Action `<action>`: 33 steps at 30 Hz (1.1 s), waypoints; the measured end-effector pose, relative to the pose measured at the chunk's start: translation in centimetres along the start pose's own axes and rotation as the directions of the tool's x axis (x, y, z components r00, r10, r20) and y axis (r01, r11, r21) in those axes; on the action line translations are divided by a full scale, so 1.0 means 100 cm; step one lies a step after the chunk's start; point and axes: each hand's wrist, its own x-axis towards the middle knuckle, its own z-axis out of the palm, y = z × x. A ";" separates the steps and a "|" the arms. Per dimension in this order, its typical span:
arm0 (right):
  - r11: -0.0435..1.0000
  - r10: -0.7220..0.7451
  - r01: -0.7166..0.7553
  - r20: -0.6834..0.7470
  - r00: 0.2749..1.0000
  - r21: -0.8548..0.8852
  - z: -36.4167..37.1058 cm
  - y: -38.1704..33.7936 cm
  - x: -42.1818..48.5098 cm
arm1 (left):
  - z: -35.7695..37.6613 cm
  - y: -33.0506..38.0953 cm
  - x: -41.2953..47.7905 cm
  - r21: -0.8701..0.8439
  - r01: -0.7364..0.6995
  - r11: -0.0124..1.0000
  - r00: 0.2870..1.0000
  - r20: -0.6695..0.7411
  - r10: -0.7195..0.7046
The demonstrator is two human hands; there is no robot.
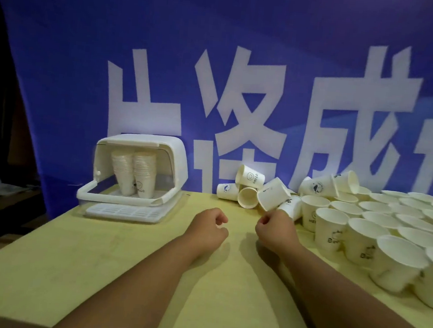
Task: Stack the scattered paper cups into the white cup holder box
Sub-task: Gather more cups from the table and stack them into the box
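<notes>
1. Two bare forearms reach across the yellow table (97,258).
2. Left hand (208,227): fingers curled, holding nothing.
3. Right hand (275,228) pinches a tilted paper cup (273,195) by its rim, likely for carrying.
4. White cup holder box (144,141), lid raised for access, sits far left holding two stacks (133,175).
5. Loose cups (361,236) crowd the right.
</notes>
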 end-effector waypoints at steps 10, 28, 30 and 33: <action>0.995 0.097 -0.097 -0.089 0.991 -0.001 0.010 0.033 0.017 | 0.069 0.013 0.047 0.336 -0.166 0.927 0.986 0.071 0.151; 0.981 0.143 -0.157 0.127 0.982 0.117 0.000 0.051 0.041 | 0.082 0.043 0.103 -0.656 0.138 0.742 0.989 0.134 -0.066; 0.972 0.173 -0.188 0.111 0.979 0.143 0.001 0.052 0.041 | 0.079 0.045 0.098 -0.658 0.134 0.741 0.988 0.146 -0.049; 0.959 0.205 -0.206 0.023 0.978 0.197 0.004 0.051 0.041 | 0.077 0.041 0.099 -0.668 0.153 0.728 0.983 0.182 -0.040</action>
